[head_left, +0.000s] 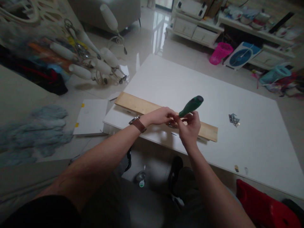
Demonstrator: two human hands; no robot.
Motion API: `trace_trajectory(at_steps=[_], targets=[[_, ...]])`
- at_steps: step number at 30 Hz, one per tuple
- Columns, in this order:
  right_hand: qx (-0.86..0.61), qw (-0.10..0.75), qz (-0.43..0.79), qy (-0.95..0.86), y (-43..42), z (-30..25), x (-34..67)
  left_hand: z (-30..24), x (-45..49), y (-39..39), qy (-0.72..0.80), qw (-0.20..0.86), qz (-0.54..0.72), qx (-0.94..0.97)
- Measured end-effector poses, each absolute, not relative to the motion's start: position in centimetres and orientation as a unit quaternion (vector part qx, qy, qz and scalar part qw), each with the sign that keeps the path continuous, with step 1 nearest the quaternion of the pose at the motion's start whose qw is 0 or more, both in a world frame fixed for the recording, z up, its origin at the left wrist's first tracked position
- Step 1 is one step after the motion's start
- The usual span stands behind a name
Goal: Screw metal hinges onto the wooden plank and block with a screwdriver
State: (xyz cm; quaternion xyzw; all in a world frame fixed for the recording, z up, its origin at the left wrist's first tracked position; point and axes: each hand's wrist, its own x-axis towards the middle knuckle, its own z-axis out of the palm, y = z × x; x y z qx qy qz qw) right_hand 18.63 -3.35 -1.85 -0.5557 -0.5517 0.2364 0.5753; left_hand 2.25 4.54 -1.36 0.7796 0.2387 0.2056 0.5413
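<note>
A long wooden board [137,104] lies across the white panel [190,77] near its front edge. Over the board's middle, my right hand [190,128] is closed on a screwdriver [192,105], whose green handle with a dark end tilts up and to the right. Its tip is hidden by my fingers. My left hand [163,115] meets the right one there, fingertips pinched together; what they hold cannot be made out. Just below the fingers shows a small shiny metal piece [173,125]. A small dark piece [174,134] lies on the panel nearer me.
Small metal hardware [234,120] lies in a pile on the panel's right. Near the front edge sits a small yellow-and-dark piece [236,168]. A white board [91,116] stands left; a red object [266,205] is at lower right. A lamp [104,60] stands beyond, left.
</note>
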Motion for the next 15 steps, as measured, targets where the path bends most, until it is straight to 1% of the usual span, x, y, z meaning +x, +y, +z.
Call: trace_trajectory(at_steps=[8, 15], targets=[[-0.547, 0.573, 0.244, -0.56, -3.56, -1.87, 18.64, -1.44, 2.28, 4.85, 0.244, 0.537, 0.206, 0.781], [-0.556, 0.572, 0.248, -0.55, -3.31, -2.17, 18.62, -1.1, 2.26, 4.37, 0.257, 0.557, 0.217, 0.759]])
